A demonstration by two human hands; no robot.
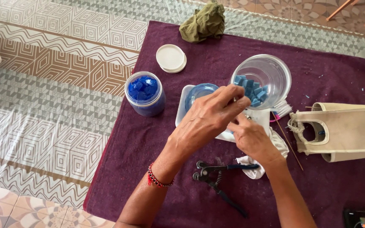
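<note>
We see two bare hands close together over a white tray (181, 110) on a dark purple cloth (157, 139). The left hand (205, 120) is on top, its fingers bent down and reaching toward the right hand (253, 139). The fingertips of both hands meet just by the tray's edge. The grip of each hand looks narrow, pinched in, but we cannot tell what small thing is between the fingers, because the left hand hides it.

A round blue glass dish (200, 93) sits on the tray, partly under the left hand. Just behind the hands stands a clear plastic tub (262, 78) with light blue square tiles (252, 90) inside. To the left is a jar of dark blue tiles (144, 93), and its white lid (171, 58) lies near it.

Near our wrists lie black pliers with blue handles (218, 177). A white rag (252, 162) is under the right hand. A cream bag (343, 131) lies on the right, and a green cloth (202, 23) sits at the far end.
</note>
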